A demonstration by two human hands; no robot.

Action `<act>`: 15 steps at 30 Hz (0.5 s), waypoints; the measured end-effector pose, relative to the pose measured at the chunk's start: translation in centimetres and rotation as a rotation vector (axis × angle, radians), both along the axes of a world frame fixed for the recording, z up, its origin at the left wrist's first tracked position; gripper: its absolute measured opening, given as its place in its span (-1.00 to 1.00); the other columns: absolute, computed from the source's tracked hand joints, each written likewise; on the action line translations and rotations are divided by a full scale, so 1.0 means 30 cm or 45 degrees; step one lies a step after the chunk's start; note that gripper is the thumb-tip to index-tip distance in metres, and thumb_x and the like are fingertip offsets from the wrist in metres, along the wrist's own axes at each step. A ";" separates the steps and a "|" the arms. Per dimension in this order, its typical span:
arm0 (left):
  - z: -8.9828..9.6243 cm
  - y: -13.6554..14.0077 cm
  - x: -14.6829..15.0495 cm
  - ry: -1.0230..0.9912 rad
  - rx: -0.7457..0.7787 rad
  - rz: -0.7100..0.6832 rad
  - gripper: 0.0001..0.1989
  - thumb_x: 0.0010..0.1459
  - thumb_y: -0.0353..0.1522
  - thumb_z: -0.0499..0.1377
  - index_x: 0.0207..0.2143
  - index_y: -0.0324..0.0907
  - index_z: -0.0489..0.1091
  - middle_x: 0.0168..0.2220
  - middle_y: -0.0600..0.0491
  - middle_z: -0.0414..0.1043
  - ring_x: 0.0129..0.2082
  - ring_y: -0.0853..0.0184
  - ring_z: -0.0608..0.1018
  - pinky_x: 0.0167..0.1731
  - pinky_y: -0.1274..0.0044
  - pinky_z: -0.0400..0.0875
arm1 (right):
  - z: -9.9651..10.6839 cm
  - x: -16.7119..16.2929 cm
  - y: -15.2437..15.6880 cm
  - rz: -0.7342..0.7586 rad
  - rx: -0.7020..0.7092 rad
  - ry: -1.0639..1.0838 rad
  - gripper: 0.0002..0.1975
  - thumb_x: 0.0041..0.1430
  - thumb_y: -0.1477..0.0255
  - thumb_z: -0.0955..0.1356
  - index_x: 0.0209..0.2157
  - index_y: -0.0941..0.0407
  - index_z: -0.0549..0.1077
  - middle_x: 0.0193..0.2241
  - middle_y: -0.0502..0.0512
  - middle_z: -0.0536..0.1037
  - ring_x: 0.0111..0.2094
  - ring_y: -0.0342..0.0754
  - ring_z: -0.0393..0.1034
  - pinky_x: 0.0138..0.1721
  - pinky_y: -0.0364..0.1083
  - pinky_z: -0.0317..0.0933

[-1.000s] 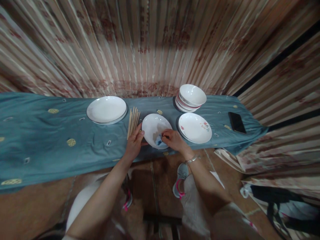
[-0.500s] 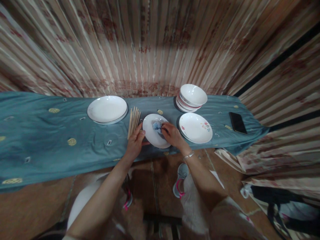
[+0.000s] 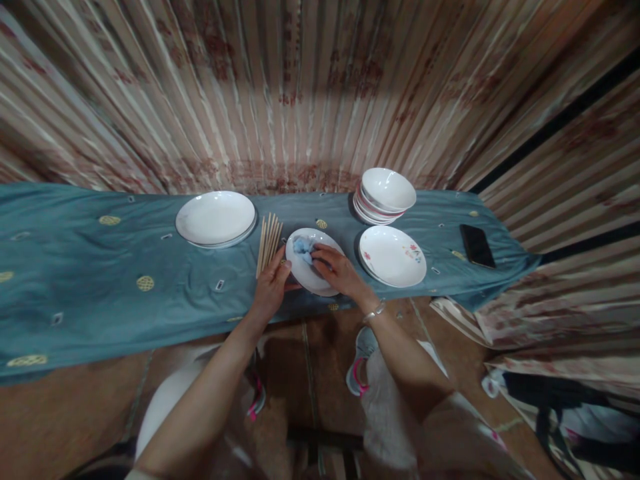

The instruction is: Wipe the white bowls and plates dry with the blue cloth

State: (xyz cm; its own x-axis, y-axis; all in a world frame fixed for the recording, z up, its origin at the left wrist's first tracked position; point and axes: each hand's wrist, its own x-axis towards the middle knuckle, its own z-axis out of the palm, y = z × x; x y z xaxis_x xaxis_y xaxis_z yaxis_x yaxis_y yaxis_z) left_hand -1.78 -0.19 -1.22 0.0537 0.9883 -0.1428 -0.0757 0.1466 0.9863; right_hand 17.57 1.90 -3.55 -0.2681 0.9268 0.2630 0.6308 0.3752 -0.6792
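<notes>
A white plate (image 3: 320, 280) is tilted near the table's front edge, its left rim gripped by my left hand (image 3: 271, 283) with the thumb on top. My right hand (image 3: 339, 268) pinches a crumpled light-blue cloth (image 3: 303, 248) and presses it on the plate's upper left area. Several wooden chopsticks (image 3: 269, 241) lie side by side just left of the plate, close to my left fingers. Right of my right hand sits a stack of white plates with a flower pattern (image 3: 393, 257).
Larger white plates (image 3: 216, 219) are stacked at the left. Several bowls (image 3: 387, 190) stand stacked at the back right. A black phone (image 3: 477, 245) lies near the right end of the teal tablecloth (image 3: 110, 287). Behind the table hangs a pleated curtain (image 3: 280, 87).
My right hand has slid the blue cloth left and slightly up across the plate. My left hand keeps its hold on the rim.
</notes>
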 end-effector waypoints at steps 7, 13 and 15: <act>-0.005 0.001 0.000 -0.032 -0.007 0.004 -0.46 0.18 -0.21 0.20 0.21 -0.11 0.34 0.22 -0.09 0.33 0.01 0.09 0.53 -0.29 0.34 0.64 | 0.000 -0.041 -0.024 0.094 -0.007 0.052 -0.70 0.34 0.37 0.27 0.03 0.07 0.50 0.21 0.20 0.39 0.25 -0.01 0.27 0.29 0.04 0.09; 0.001 -0.005 0.001 -0.041 -0.005 -0.013 -0.46 0.21 -0.23 0.17 0.23 -0.11 0.31 0.26 -0.09 0.29 0.06 0.07 0.51 -0.28 0.35 0.63 | -0.001 -0.085 -0.025 0.149 -0.017 -0.035 -0.56 0.37 0.34 0.23 0.22 0.14 0.33 0.34 0.24 0.19 0.36 -0.01 0.06 0.37 0.04 -0.04; 0.002 -0.006 0.000 -0.043 0.001 -0.017 -0.46 0.20 -0.22 0.18 0.23 -0.10 0.32 0.29 -0.08 0.26 0.06 0.07 0.51 -0.27 0.34 0.63 | 0.002 -0.093 -0.014 0.159 -0.026 -0.067 -0.53 0.38 0.34 0.21 0.26 0.16 0.28 0.36 0.25 0.14 0.38 0.00 0.01 0.38 0.05 -0.06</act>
State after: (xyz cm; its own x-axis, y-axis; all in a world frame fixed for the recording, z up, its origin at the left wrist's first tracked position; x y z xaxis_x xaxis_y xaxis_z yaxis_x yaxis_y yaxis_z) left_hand -1.77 -0.37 -1.16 0.0717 0.9876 -0.1396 -0.1074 0.1468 0.9833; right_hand 14.77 1.48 -3.48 -0.3944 0.8905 0.2269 0.6151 0.4393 -0.6547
